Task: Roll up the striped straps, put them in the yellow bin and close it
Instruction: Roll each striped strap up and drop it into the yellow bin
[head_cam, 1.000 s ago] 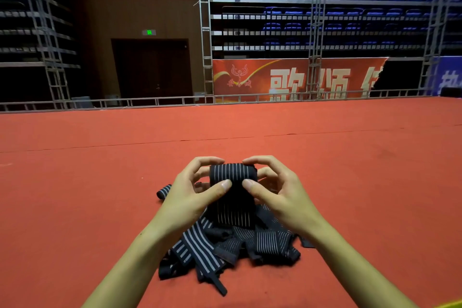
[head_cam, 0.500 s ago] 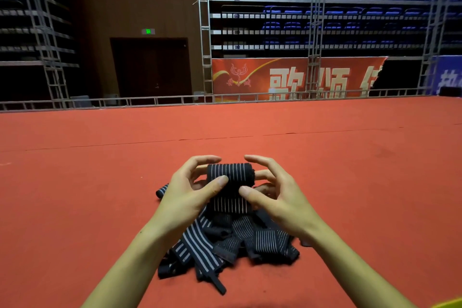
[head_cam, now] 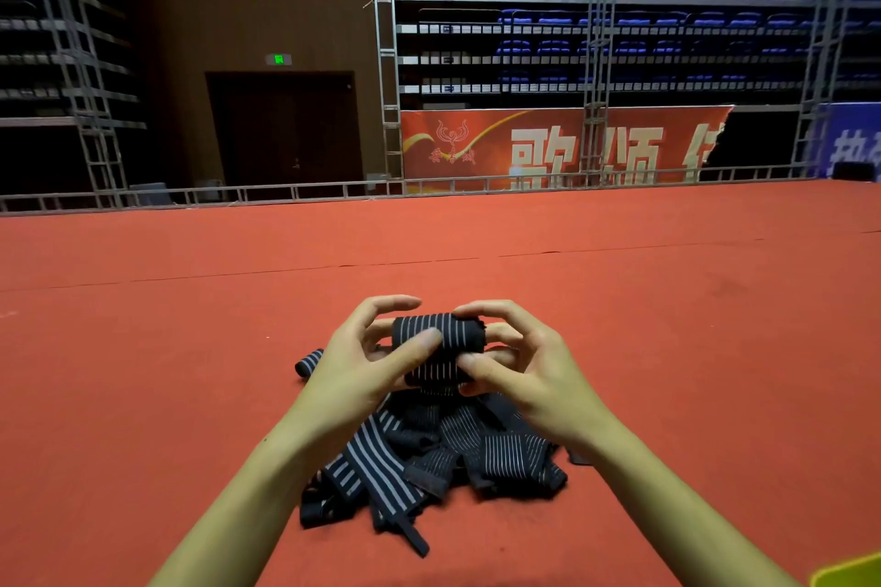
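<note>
I hold a black strap with thin white stripes, wound into a thick roll [head_cam: 453,333], between both hands above the red carpet. My left hand [head_cam: 367,365] grips its left end with the thumb across the front. My right hand [head_cam: 517,372] pinches its right end, fingers curled over the top. A short tail of the strap hangs from the roll into a loose heap of striped straps [head_cam: 429,462] on the carpet below. A corner of the yellow bin [head_cam: 851,573] shows at the bottom right edge; its lid is out of view.
One rolled strap end [head_cam: 309,362] lies on the carpet just left of my left hand. The red carpet [head_cam: 190,348] stretches far ahead to a low metal railing [head_cam: 286,193]. Scaffolding, a red banner and blue seats stand beyond.
The roll has grown thicker and the hanging tail shorter as both hands turned it. The hands stayed in about the same place above the heap.
</note>
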`<state>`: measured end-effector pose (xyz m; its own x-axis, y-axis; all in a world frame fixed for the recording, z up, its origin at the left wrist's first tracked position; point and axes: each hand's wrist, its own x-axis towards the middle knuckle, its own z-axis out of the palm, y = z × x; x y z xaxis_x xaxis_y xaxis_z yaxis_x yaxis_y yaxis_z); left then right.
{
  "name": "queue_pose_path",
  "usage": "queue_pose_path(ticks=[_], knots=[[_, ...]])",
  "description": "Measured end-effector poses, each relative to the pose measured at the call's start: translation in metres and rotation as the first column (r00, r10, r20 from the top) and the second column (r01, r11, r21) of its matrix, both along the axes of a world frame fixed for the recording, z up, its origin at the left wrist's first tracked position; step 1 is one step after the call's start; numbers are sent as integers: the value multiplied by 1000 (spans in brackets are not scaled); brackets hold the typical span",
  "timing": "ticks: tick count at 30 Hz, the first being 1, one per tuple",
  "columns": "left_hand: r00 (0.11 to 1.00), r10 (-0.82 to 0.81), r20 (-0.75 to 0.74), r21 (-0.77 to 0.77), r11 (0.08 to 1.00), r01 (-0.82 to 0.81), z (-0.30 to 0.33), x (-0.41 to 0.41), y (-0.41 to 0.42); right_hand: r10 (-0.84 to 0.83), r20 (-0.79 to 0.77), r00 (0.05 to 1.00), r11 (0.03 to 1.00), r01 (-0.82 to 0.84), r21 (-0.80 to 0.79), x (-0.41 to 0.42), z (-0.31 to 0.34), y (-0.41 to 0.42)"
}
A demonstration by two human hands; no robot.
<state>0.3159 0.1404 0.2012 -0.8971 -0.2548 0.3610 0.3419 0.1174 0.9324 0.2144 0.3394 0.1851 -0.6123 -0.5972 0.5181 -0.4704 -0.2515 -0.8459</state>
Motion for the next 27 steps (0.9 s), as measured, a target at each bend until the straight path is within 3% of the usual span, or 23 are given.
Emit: queue_pose_path(ticks=[7, 14, 19, 27], knots=[[1000, -11, -10, -32, 999, 10, 2, -2, 11, -39, -51, 998, 999, 41, 30, 4, 2, 16], [995, -85, -57, -18, 996, 84, -1, -11, 43, -180, -124, 976, 975, 193, 106, 5, 8, 54], [987, -158, -36, -58, 986, 156, -12, -29, 84, -265, -221, 938, 943, 300, 142, 3, 6, 108], [961, -276, -28, -184, 946, 266, -35, -65, 179, -433, -207, 877, 869, 467, 165, 3, -12, 217]])
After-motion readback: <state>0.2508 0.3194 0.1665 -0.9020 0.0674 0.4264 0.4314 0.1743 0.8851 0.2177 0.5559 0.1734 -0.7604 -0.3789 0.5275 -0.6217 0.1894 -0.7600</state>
